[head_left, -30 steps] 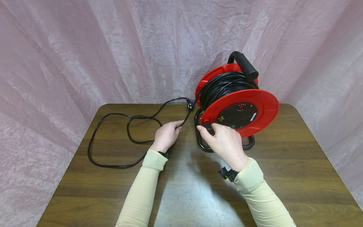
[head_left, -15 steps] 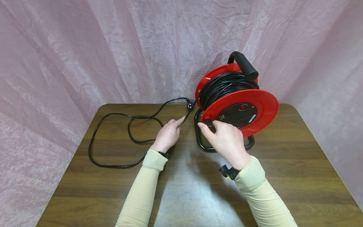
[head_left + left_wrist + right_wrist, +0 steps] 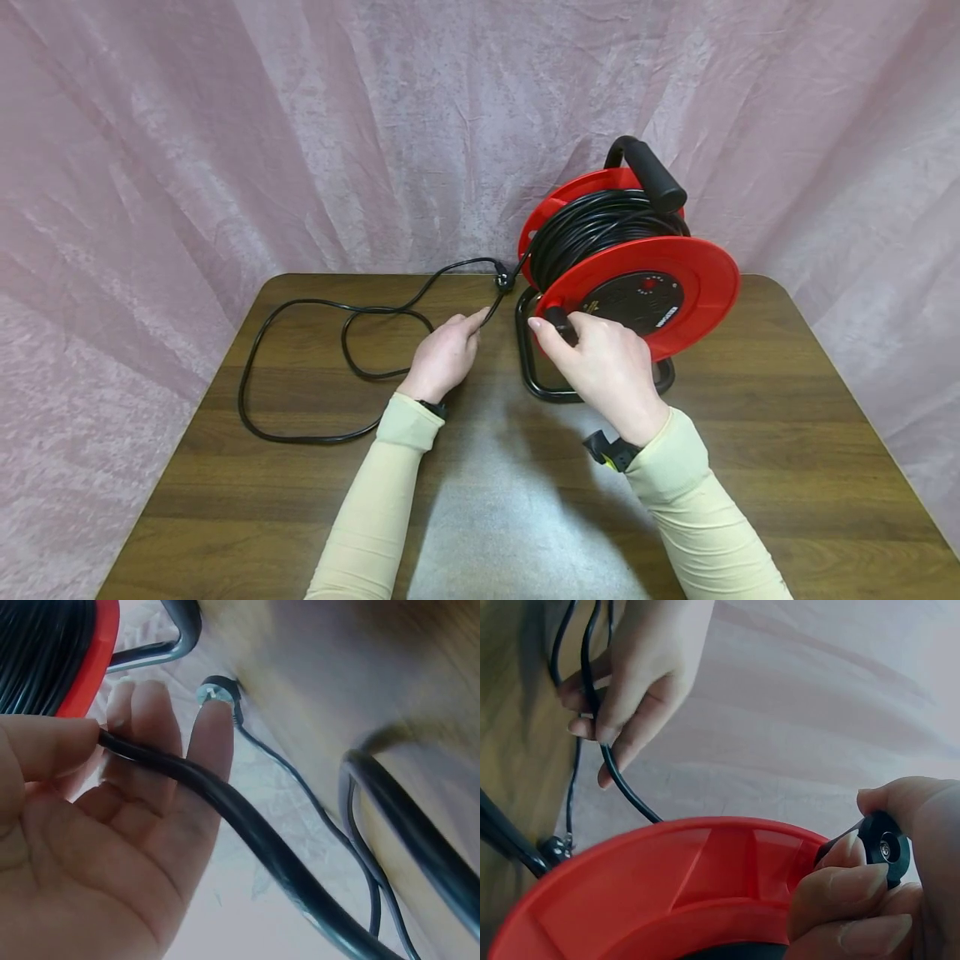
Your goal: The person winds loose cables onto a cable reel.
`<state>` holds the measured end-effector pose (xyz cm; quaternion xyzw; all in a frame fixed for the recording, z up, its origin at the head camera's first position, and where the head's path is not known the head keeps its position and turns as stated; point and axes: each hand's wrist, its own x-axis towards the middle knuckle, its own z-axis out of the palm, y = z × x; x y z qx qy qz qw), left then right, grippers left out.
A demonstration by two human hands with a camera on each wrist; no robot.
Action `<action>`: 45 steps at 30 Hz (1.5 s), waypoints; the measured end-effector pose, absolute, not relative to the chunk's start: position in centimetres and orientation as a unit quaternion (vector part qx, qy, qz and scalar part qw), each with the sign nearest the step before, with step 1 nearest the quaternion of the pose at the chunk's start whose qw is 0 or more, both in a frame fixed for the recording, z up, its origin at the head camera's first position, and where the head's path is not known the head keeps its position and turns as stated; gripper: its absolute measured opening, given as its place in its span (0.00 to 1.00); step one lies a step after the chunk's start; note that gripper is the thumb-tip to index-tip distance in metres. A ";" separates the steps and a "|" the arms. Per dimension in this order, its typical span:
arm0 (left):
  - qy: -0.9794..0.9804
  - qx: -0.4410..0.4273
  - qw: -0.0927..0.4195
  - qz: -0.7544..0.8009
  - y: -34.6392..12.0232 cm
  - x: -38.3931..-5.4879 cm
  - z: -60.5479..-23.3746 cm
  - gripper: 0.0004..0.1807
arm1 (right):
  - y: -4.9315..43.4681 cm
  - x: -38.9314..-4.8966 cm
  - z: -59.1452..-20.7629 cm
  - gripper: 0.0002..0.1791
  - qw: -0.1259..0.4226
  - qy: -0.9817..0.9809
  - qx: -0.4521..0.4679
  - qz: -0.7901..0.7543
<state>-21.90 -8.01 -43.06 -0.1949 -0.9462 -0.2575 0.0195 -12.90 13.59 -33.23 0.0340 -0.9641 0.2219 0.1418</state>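
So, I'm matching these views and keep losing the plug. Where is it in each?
Head: the plug is left of the red reel, near the back of the table.
Left wrist: the plug is upper middle, seen beyond the left hand.
Right wrist: the plug is lower left, by the reel's rim.
Shared landmark: the red reel.

The head view looks forward and down from well above the brown wood-grain table (image 3: 765, 467), taking in the left hand (image 3: 442, 360), the right hand (image 3: 611, 367), the red plastic reel (image 3: 712, 275) and the pink velvety curtain (image 3: 420, 125). The left wrist view faces the left hand's palm close up, rolled so the table slants at upper right. The right wrist view looks closely across the reel toward the left hand. All three share the round black plug (image 3: 504, 282).
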 end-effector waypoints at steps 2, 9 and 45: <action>-0.945 -0.208 0.028 -0.249 -8.0 -21.9 -43.1 0.25 | 13.7 -12.9 -32.9 0.34 0.142 -0.965 0.032 0.220; -0.940 -0.208 0.066 -0.263 -8.1 -21.7 -42.9 0.22 | 14.1 -13.0 -32.1 0.33 0.144 -0.964 0.032 0.221; -0.929 -0.229 0.102 -0.272 -8.1 -21.8 -42.8 0.21 | 15.9 -13.3 -29.4 0.34 0.156 -0.965 0.012 0.211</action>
